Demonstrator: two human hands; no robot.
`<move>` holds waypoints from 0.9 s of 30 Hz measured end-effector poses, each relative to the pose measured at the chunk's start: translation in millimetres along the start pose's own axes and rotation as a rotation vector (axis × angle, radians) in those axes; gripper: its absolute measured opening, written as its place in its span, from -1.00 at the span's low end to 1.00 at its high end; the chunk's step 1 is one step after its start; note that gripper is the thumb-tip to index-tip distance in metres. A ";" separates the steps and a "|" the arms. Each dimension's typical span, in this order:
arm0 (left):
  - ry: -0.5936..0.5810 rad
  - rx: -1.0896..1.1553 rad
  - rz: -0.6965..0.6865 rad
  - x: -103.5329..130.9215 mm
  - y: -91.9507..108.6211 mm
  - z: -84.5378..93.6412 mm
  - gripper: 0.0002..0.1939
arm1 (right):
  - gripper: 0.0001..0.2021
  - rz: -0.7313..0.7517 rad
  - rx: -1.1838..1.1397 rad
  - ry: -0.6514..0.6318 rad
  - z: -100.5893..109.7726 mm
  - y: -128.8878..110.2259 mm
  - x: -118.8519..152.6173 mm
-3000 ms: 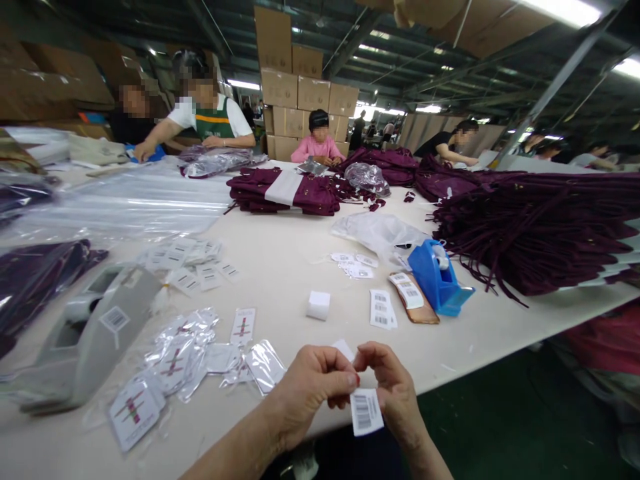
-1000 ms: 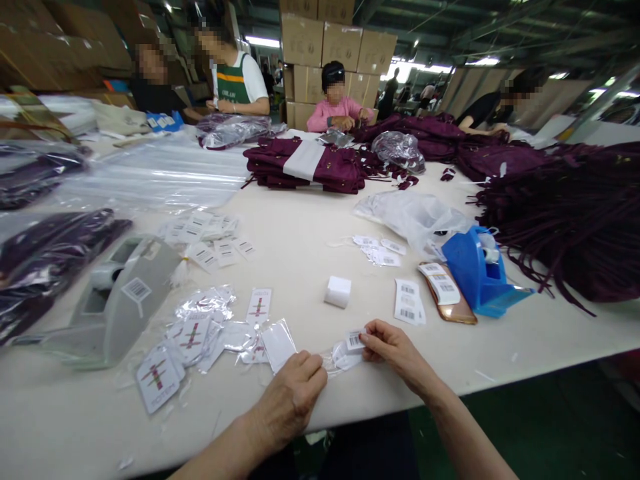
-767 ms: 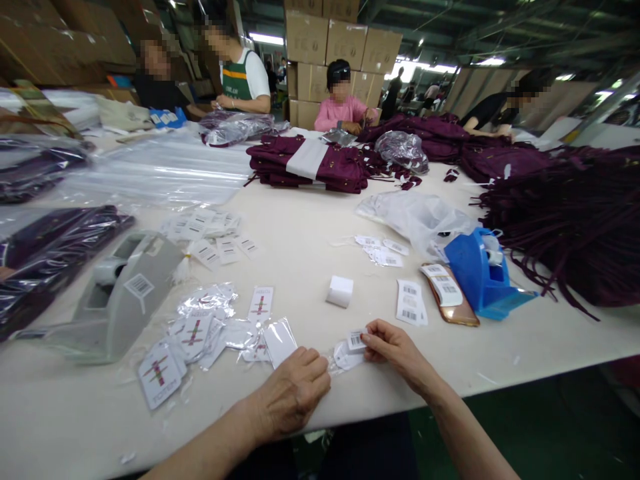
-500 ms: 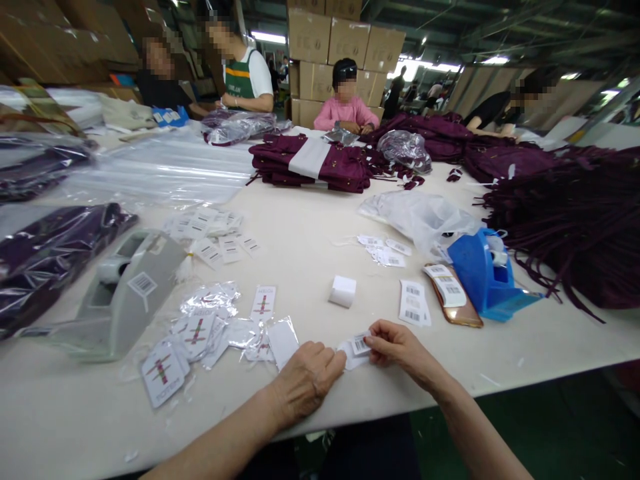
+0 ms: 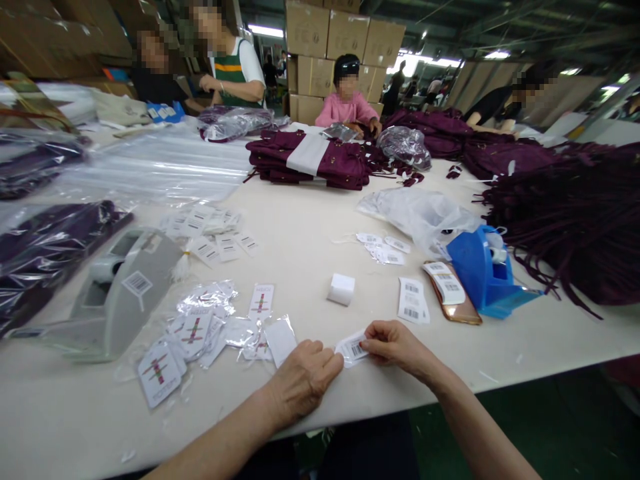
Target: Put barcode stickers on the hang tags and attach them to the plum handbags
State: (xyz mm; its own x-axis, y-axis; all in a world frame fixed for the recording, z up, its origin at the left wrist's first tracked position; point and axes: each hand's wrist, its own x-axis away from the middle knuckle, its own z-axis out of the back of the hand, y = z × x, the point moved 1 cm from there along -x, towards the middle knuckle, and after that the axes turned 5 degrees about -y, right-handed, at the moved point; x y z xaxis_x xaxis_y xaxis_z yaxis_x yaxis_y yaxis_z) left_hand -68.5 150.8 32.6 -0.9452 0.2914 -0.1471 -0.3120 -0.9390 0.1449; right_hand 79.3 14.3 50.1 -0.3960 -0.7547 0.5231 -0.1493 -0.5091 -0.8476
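Note:
At the table's near edge, my left hand [image 5: 310, 373] is closed, its fingertips pressing the left end of a small white tag [image 5: 345, 361] against the tabletop. My right hand [image 5: 397, 350] pinches the right end of a barcode sticker [image 5: 354, 349], which lies over the tag. How much of the sticker touches the tag cannot be made out. Just left of my left hand are a blank white card [image 5: 281, 340] and a pile of printed hang tags [image 5: 196, 333] in clear sleeves. A curled white label strip [image 5: 341, 289] stands beyond my hands.
A grey tape dispenser [image 5: 125, 293] stands left, a blue one [image 5: 487, 273] right, beside a phone [image 5: 453, 293] with labels on it. Barcode sheets [image 5: 413, 300] lie nearby. Folded purple bags [image 5: 330, 160] are stacked farther back. Several people work around the table.
My right hand has shifted slightly left and brought the barcode sticker down over the white tag, closer to my left fingertips. My left hand has stayed nearly still.

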 end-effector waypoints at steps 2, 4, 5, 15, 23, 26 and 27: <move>-0.003 0.001 0.004 0.3 0.1 -0.4 -0.81 | -0.77 -0.006 0.004 0.002 -0.1 -0.7 -0.3; -0.005 0.003 0.006 0.2 0.1 -0.6 -0.82 | -0.77 -0.008 0.000 0.003 -0.2 -0.8 -0.9; -0.003 0.004 0.008 0.0 0.1 -0.6 -0.83 | -0.78 -0.007 -0.003 0.001 -0.3 -0.7 -1.3; -0.051 -0.023 -0.015 0.0 -0.5 1.3 -0.73 | -0.77 0.007 0.047 0.005 1.2 1.4 -5.1; -0.066 -0.012 -0.024 0.8 -1.3 0.3 -0.62 | -0.79 0.034 0.119 0.026 0.1 -1.3 -4.1; -0.078 -0.006 -0.028 0.3 -1.6 1.5 -0.60 | -0.81 0.047 0.166 0.038 0.4 0.7 -4.8; -0.084 -0.005 -0.029 0.2 -1.7 1.9 -0.59 | -0.81 0.049 0.180 0.041 0.3 1.6 -5.0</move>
State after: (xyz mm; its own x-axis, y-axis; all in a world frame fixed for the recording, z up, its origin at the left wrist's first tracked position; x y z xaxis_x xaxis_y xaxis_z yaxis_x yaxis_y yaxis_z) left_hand -68.3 152.8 34.2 -0.9407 0.3325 -0.0682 -0.3389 -0.9308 0.1367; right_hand 81.3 17.2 46.1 -0.4363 -0.7644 0.4747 0.0335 -0.5410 -0.8404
